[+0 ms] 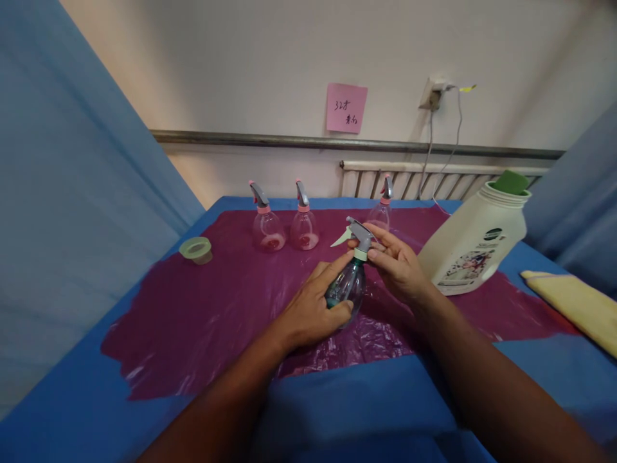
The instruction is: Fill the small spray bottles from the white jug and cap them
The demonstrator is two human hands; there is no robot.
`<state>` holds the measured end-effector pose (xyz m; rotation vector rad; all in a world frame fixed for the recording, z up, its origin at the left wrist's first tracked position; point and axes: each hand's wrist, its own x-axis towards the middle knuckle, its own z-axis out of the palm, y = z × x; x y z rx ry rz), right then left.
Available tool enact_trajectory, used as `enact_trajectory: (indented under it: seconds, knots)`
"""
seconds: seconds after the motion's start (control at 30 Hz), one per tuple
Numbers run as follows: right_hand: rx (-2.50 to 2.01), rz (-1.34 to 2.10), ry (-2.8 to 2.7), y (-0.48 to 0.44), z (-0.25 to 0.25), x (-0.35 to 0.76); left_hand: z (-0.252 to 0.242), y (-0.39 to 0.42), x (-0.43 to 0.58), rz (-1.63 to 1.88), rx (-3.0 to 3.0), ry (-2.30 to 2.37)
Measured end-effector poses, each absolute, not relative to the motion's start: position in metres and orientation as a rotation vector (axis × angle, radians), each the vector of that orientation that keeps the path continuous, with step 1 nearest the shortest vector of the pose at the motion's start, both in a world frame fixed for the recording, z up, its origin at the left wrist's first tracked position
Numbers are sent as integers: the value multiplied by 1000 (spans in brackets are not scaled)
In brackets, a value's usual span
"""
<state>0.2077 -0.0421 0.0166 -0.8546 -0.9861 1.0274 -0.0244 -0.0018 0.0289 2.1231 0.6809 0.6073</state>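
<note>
A clear green spray bottle point(353, 280) with a grey and pale green trigger head point(360, 235) stands slightly tilted between my hands. My left hand point(315, 307) is wrapped round its body, the index finger reaching up to the collar. At the neck, my right hand point(396, 263) grips the collar and trigger head between thumb and fingers. Some liquid shows low in the bottle, partly behind my left fingers. Behind it stand a pink spray bottle point(268, 230), a second pink spray bottle point(304, 229) and a third pink spray bottle point(379, 215), partly hidden by my right hand.
Dark red plastic sheeting point(202, 321) covers part of the blue table point(62, 386). A pale green cup point(196, 249) sits at the left. To the right are a large white jug point(475, 238) with a green piece in its mouth and a yellow cloth point(578, 305). Behind runs a wall rail point(270, 139).
</note>
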Motion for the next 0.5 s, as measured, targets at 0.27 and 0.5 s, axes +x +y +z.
enact_trajectory:
  seconds: [0.27, 0.5]
  knots:
    - [-854, 965, -908, -31, 10, 202, 31, -5, -24, 606, 2134, 710]
    - [-959, 894, -861, -28, 4, 190, 30, -3, -22, 606, 2181, 685]
